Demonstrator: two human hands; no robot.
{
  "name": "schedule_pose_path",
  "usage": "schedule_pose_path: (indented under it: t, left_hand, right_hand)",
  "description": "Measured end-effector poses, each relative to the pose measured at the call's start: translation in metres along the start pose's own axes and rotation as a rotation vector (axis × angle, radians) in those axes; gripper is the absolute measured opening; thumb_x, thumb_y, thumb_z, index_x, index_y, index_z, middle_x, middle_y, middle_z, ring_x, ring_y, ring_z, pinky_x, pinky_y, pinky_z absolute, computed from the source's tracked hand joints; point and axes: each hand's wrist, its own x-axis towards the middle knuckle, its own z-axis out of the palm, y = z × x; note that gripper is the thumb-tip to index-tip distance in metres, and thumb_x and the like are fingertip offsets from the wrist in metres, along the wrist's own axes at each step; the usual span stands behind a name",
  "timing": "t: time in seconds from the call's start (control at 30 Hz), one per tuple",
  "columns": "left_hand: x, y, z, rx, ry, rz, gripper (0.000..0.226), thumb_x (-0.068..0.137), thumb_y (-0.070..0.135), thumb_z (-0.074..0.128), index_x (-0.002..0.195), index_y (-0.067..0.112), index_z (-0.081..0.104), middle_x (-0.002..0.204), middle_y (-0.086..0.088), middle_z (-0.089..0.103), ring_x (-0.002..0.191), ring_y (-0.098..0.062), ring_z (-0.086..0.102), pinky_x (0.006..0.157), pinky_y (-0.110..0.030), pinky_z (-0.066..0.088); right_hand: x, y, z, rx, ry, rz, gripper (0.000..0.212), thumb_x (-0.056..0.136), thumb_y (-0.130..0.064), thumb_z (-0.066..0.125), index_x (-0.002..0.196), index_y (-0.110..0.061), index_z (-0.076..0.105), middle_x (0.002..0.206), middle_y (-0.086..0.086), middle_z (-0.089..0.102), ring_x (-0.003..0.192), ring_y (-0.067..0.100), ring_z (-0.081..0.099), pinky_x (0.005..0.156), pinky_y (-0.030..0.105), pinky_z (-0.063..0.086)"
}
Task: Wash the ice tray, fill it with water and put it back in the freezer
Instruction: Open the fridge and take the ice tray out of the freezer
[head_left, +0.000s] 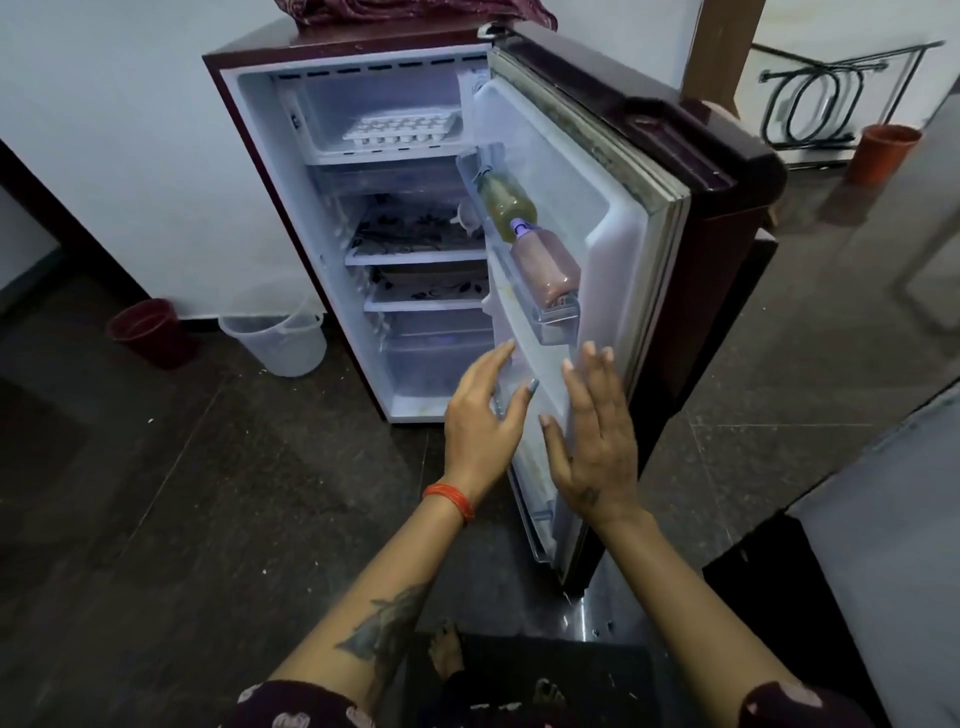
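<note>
A small maroon fridge (249, 156) stands against the wall with its door (597, 260) swung wide to the right. At the top, the freezer compartment (322, 119) holds a white ice tray (400, 130) lying flat on its shelf. My left hand (480, 415) and my right hand (597, 441) are both raised in front of the lower door, fingers spread, holding nothing. Both hands are well below the tray and apart from it.
Two bottles (511, 205) lie in the door rack. A clear plastic bucket (280, 338) and a dark red bucket (150, 332) stand on the dark floor left of the fridge. A cloth (415, 13) sits on top. An orange pot (885, 153) stands far right.
</note>
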Motion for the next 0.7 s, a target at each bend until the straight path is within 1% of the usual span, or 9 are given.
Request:
schedule_pose_path:
  t: [0.03,0.1,0.17,0.23,0.37,0.43,0.5,0.6,0.7]
  left_hand:
    - [0.0,-0.003,-0.003,0.02,0.018,-0.008,0.047,0.088,0.024,0.062,0.134,0.015,0.053,0.131,0.007,0.052,0.122,-0.013,0.052,0.1,-0.026,0.045]
    - [0.0,-0.011,-0.009,0.058,0.028,-0.027,0.049,0.089,0.024,0.061,0.136,0.012,0.051,0.138,-0.002,0.052,0.129,-0.013,0.046,0.105,-0.026,0.04]
    - [-0.001,-0.018,-0.016,0.096,0.022,-0.054,0.051,0.09,0.023,0.061,0.138,0.011,0.048,0.143,-0.006,0.049,0.135,-0.017,0.041,0.109,-0.023,0.034]
    - [-0.001,-0.023,-0.024,0.121,0.023,-0.096,0.052,0.091,0.022,0.061,0.14,0.012,0.045,0.147,-0.007,0.044,0.14,-0.02,0.035,0.11,-0.019,0.028]
    - [0.002,-0.031,-0.042,0.14,0.031,-0.173,0.054,0.094,0.023,0.058,0.143,0.014,0.039,0.152,-0.004,0.038,0.145,-0.019,0.024,0.108,-0.014,0.022]
    - [0.005,-0.038,-0.051,0.151,0.041,-0.194,0.054,0.094,0.023,0.056,0.144,0.013,0.038,0.152,-0.005,0.037,0.146,-0.019,0.022,0.108,-0.015,0.022]
    - [0.01,-0.047,-0.06,0.159,0.048,-0.222,0.054,0.094,0.026,0.054,0.144,0.013,0.037,0.153,-0.004,0.035,0.146,-0.019,0.021,0.109,-0.019,0.023]
    - [0.021,-0.062,-0.073,0.165,0.041,-0.258,0.056,0.095,0.029,0.052,0.146,0.014,0.035,0.154,-0.003,0.033,0.147,-0.018,0.017,0.11,-0.02,0.021]
    - [0.039,-0.078,-0.085,0.167,0.044,-0.287,0.056,0.096,0.029,0.053,0.146,0.014,0.033,0.155,-0.003,0.031,0.147,-0.018,0.015,0.111,-0.023,0.02]
  right_hand:
    - [-0.001,-0.005,0.004,0.029,-0.031,0.007,0.062,0.09,-0.015,0.056,0.144,-0.005,0.028,0.157,0.01,0.019,0.147,0.025,0.012,0.116,0.048,0.024]
    - [-0.002,-0.013,0.013,0.086,-0.097,0.022,0.058,0.091,-0.017,0.054,0.143,-0.005,0.03,0.153,0.015,0.026,0.146,0.026,0.016,0.118,0.043,0.022]
    - [-0.001,-0.021,0.022,0.146,-0.162,0.046,0.057,0.093,-0.02,0.051,0.144,-0.006,0.03,0.153,0.015,0.027,0.145,0.028,0.018,0.12,0.037,0.018]
    - [0.001,-0.027,0.032,0.203,-0.23,0.077,0.056,0.095,-0.024,0.047,0.145,-0.007,0.029,0.155,0.014,0.025,0.146,0.028,0.018,0.12,0.034,0.016]
    - [0.006,-0.034,0.055,0.279,-0.352,0.156,0.058,0.099,-0.042,0.034,0.148,-0.011,0.025,0.158,0.004,0.017,0.148,0.019,0.011,0.119,0.04,0.019]
    - [0.009,-0.039,0.067,0.31,-0.385,0.195,0.061,0.098,-0.05,0.026,0.148,-0.015,0.021,0.158,-0.001,0.013,0.148,0.014,0.008,0.119,0.041,0.018]
    - [0.015,-0.044,0.08,0.338,-0.414,0.225,0.063,0.097,-0.055,0.023,0.148,-0.018,0.019,0.157,-0.003,0.012,0.147,0.013,0.007,0.119,0.041,0.017]
    - [0.027,-0.051,0.101,0.36,-0.454,0.261,0.065,0.095,-0.054,0.028,0.149,-0.017,0.022,0.157,-0.005,0.01,0.147,0.014,0.007,0.119,0.042,0.016]
    - [0.042,-0.058,0.124,0.369,-0.488,0.306,0.068,0.092,-0.054,0.027,0.149,-0.018,0.022,0.157,-0.006,0.008,0.147,0.011,0.004,0.12,0.04,0.013]
